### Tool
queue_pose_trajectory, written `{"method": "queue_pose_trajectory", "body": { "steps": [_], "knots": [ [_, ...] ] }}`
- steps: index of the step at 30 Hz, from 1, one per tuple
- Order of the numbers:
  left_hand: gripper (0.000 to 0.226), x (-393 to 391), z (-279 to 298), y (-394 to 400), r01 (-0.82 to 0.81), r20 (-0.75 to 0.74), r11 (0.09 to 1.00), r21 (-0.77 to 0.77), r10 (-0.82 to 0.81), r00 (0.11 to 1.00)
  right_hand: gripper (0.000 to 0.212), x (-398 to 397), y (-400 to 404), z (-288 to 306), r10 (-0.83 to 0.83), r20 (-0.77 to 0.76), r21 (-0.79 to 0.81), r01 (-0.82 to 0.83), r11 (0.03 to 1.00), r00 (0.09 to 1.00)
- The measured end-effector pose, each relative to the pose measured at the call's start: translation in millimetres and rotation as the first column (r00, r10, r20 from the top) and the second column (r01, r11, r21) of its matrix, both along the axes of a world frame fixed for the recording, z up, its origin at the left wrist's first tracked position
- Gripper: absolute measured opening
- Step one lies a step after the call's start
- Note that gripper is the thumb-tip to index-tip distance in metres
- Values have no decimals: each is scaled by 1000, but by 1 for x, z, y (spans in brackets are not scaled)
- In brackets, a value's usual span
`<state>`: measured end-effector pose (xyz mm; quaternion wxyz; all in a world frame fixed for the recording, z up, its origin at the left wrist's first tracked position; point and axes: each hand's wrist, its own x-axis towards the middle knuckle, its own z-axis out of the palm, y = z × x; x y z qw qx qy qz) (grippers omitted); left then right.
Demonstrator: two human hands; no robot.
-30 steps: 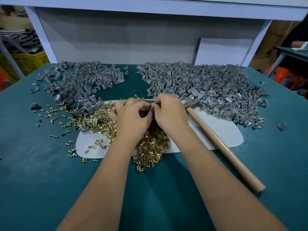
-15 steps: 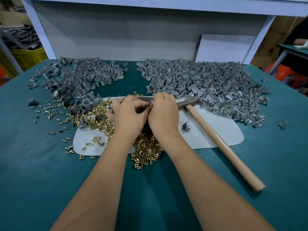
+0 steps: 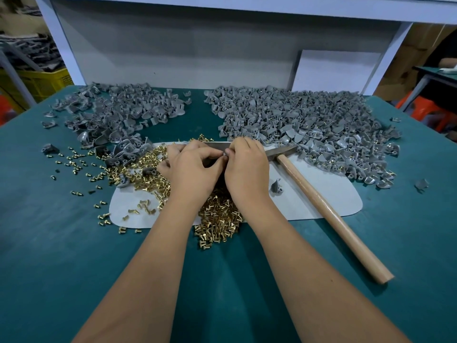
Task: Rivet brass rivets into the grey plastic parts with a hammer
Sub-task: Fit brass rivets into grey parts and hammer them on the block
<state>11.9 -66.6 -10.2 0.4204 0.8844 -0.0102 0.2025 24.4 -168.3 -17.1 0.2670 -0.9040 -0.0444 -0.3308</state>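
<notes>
My left hand (image 3: pixel 195 167) and my right hand (image 3: pixel 247 167) meet over the white mat (image 3: pixel 321 194), fingertips pinched together on a small grey plastic part (image 3: pixel 224 154) that is mostly hidden between them. Whether a rivet is also in the pinch cannot be told. Under my wrists lies a heap of brass rivets (image 3: pixel 217 214). The hammer (image 3: pixel 321 204) rests untouched on the mat, its wooden handle running to the lower right and its metal head (image 3: pixel 282 151) behind my right hand. One loose grey part (image 3: pixel 276 186) lies beside my right wrist.
Two big heaps of grey plastic parts cover the back of the green table, one at the left (image 3: pixel 116 117) and a larger one at the right (image 3: pixel 309 129). Scattered rivets (image 3: pixel 79 167) lie left of the mat. A white panel (image 3: pixel 197 45) closes the back.
Both hands stay pinched together at the same spot on the mat. A single grey part has appeared on the mat beside my right wrist. The hammer has not moved.
</notes>
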Motion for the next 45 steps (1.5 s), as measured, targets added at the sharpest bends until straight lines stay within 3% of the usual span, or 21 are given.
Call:
{"method": "queue_pose_trajectory", "body": {
  "steps": [6, 9, 14, 23, 45],
  "knots": [
    [9, 2, 0, 0, 52, -26, 996, -77, -54, 998, 21, -4, -11, 7, 110, -60, 115, -103, 988, 992],
    [10, 4, 0, 1, 59, -44, 994, -94, -63, 997, 33, -5, -16, 13, 157, -130, 250, -121, 961, 979],
    [10, 8, -2, 1, 54, -54, 994, -94, -60, 997, 32, -6, -24, 17, 192, -169, 461, -95, 882, 967],
    [4, 12, -7, 1, 18, -36, 1000, -2, -18, 999, 6, -3, -23, 14, 221, -166, 332, -157, 930, 961],
    [8, 11, -5, 2, 43, -34, 999, -17, -44, 998, 17, 1, -11, 25, 115, -289, 328, -14, 945, 950]
  ]
}}
